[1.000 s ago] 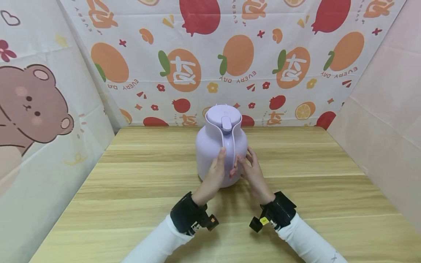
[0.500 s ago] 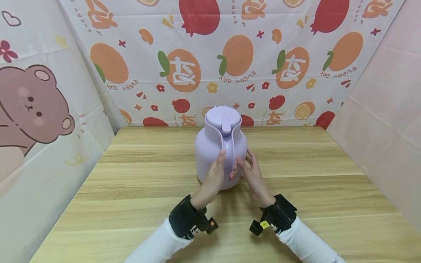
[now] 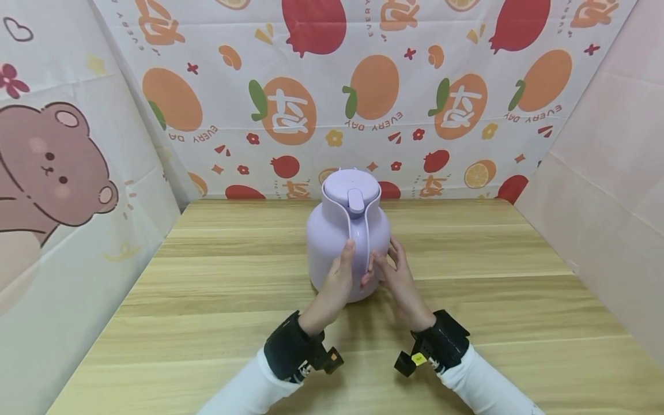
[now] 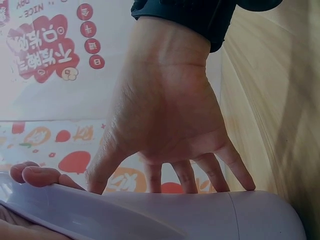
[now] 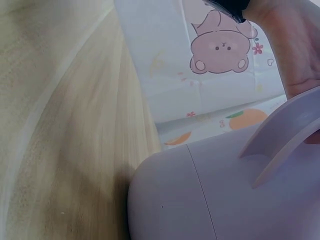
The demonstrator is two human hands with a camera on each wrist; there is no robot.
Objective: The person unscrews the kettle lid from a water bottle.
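Note:
A lilac thermos jug (image 3: 324, 248) stands upright on the wooden table (image 3: 233, 259), its handle (image 3: 359, 233) towards me. On its closed lid (image 3: 350, 180) a small lever faces my way. My left hand (image 3: 334, 285) grips the handle, thumb laid up along it, fingers curled through to the far side. At the jug's right side is my right hand (image 3: 398, 279). The left wrist view shows that hand's fingers (image 4: 215, 172) spread and fairly straight, fingertips against the jug's wall. Seen from the right wrist, the jug's rounded base (image 5: 165, 200) sits by the tabletop.
Behind the table hangs a white cloth (image 3: 207, 34) printed with fruit. A cloth with a bear (image 3: 57, 167) borders the left side, and a pale sheet (image 3: 612, 173) the right. Black wrist mounts (image 3: 293, 349) with small cameras sit on both forearms.
The jug has slid slightly towards me over the table, with both hands moving along with it. The left hand's grip and the right hand's touch look the same.

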